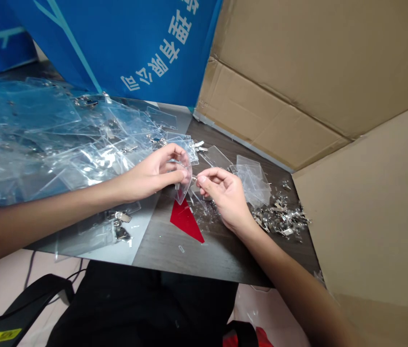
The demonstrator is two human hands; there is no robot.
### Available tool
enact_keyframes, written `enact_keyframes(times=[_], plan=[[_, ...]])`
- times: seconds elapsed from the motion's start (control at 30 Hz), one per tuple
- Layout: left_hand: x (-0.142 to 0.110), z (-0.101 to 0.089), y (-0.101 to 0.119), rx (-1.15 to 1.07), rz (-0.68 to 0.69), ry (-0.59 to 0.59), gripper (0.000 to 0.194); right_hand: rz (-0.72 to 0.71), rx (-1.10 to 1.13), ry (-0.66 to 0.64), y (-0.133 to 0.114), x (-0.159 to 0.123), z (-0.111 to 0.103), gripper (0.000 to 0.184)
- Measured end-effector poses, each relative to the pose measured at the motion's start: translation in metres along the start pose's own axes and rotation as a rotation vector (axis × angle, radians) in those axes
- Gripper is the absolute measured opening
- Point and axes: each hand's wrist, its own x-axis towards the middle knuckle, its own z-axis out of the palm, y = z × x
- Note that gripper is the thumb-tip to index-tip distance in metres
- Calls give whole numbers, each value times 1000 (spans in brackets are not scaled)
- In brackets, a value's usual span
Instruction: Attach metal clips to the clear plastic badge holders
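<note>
Left hand: our left hand (168, 168) is closed on a clear plastic sleeve (188, 179), thumb on one face and fingers behind, bending it into a curve.
Right hand: our right hand (225, 193) pinches a small fitting (194, 178) between thumb and forefinger, right at the sleeve's edge; it looks like part of a clip or strap, but it is too small for us to tell whether it is joined to the sleeve.
Sleeve's place: we have it raised above the bench (168, 250), just over a red piece (187, 222) that lies flat.
Sleeve's feel: we judge it light, thin and springy, inclined to flex back, and perhaps slippery on its glossy faces; a sharp fold could crease it.
Sleeve's hold: we would take it near the edge by the fitting, with the thumb flat, so that the rim stays steady.
Fitting's feel: we expect it to be light, hard and easily dropped, so fingertips suit it best.
Bench, left: we see a loose spread of clear sleeves (91, 159), some with metal clips among them.
Bench, right: a small stack of clear sheets (252, 180) lies near a heap of metal clips (283, 218).
</note>
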Motion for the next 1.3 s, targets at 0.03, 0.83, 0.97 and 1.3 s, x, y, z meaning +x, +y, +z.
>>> enact_keyframes(times=[0.03,0.83,0.97,1.3], plan=[[0,0,0,-6,0,-9,35,-1,-8,0,0,0,0,48],[-4,2,12,-162,-76,15,41,-44,-1,-130,-8,-8,1,42],[-2,0,9,-216,-72,-35,54,-63,-27,-107,-11,-10,4,43],[-1,-4,8,-190,-38,-100,72,-27,-37,-63,-10,-10,5,44]])
